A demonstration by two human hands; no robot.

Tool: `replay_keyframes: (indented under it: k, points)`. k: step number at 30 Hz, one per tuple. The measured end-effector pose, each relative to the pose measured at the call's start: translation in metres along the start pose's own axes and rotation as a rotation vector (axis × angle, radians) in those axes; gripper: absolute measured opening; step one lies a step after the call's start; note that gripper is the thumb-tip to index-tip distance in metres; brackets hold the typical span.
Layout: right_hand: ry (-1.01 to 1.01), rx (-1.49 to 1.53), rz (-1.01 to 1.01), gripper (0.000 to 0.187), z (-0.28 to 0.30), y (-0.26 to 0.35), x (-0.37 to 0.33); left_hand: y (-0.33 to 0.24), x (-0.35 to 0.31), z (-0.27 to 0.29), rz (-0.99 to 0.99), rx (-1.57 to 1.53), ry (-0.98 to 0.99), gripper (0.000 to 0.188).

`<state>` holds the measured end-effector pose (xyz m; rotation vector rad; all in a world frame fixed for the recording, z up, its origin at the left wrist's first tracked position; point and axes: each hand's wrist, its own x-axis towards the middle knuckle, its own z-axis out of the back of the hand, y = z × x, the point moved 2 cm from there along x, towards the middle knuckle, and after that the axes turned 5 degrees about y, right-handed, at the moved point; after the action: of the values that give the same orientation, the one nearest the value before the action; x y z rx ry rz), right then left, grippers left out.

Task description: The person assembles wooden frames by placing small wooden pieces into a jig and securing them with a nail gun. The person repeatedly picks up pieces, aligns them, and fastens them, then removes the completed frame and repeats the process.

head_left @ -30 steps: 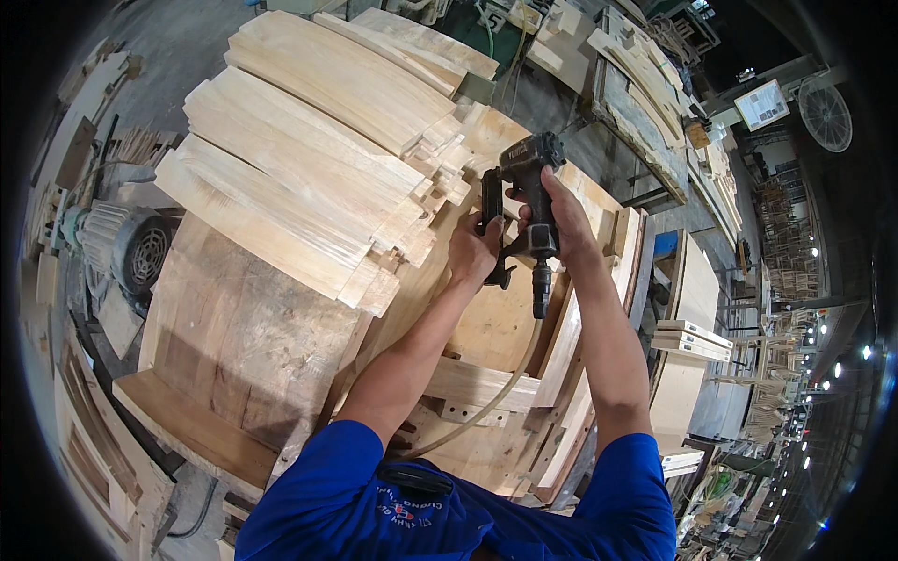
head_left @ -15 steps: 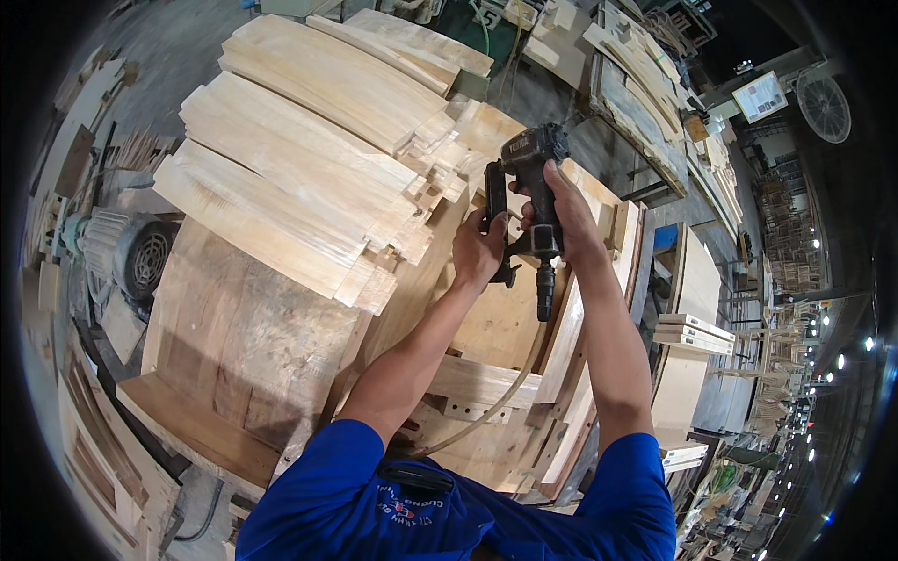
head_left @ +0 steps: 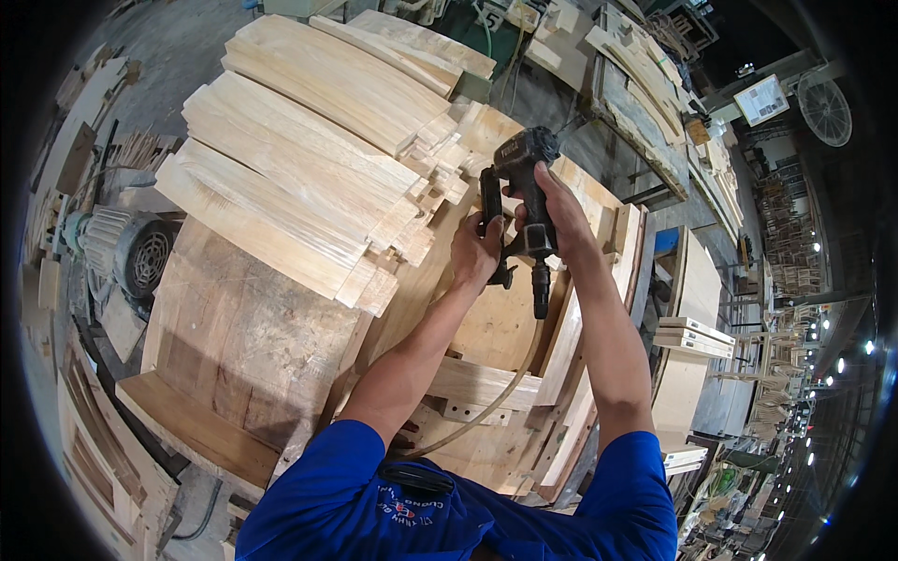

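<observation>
A black pneumatic nail gun is held up above the wooden workbench, between both my hands. My right hand wraps round its handle, thumb along the near side. Around the gun's magazine, left of the handle, my left hand is closed. A pale air hose curves from below the gun's fitting toward my body. Beneath the gun lies a wooden frame or jig with light-coloured rails. To the left, several flat wooden boards with notched ends lie side by side in stacks.
An electric motor with a finned grey housing stands at the left. More wood pieces lie on a table at the far right. Stacked pale boards sit right of the bench. A wall fan is at upper right.
The nail gun and both hands have shifted very slightly left. My grip on the gun looks the same.
</observation>
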<state>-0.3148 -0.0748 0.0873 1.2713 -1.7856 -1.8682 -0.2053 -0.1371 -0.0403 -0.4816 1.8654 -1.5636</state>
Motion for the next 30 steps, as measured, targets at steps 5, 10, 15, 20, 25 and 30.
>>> replay_keyframes:
  k: [5, 10, 15, 20, 25, 30]
  points:
    - [-0.023, -0.031, -0.017, 0.050, -0.003, -0.001, 0.004, 0.005, 0.003, -0.001, 0.032, -0.018, 0.000, 0.038]
    - [-0.035, -0.053, -0.022, 0.048, -0.007, -0.001, 0.008, 0.009, 0.006, -0.003, 0.056, -0.073, 0.005, 0.038]
    - [-0.093, -0.104, 0.000, 0.046, -0.010, 0.002, -0.010, 0.000, -0.002, -0.003, 0.094, -0.101, 0.060, 0.040]
    - [-0.135, -0.077, 0.093, 0.043, -0.023, -0.005, -0.091, -0.016, -0.060, 0.004, 0.004, -0.046, 0.090, 0.045]
    - [-0.071, 0.064, 0.044, 0.039, -0.039, -0.041, -0.190, -0.005, -0.169, 0.027, 0.058, -0.018, 0.191, 0.051]
    - [0.066, 0.059, -0.114, 0.046, -0.065, -0.084, -0.234, 0.018, -0.251, 0.072, 0.203, -0.154, 0.231, 0.042]
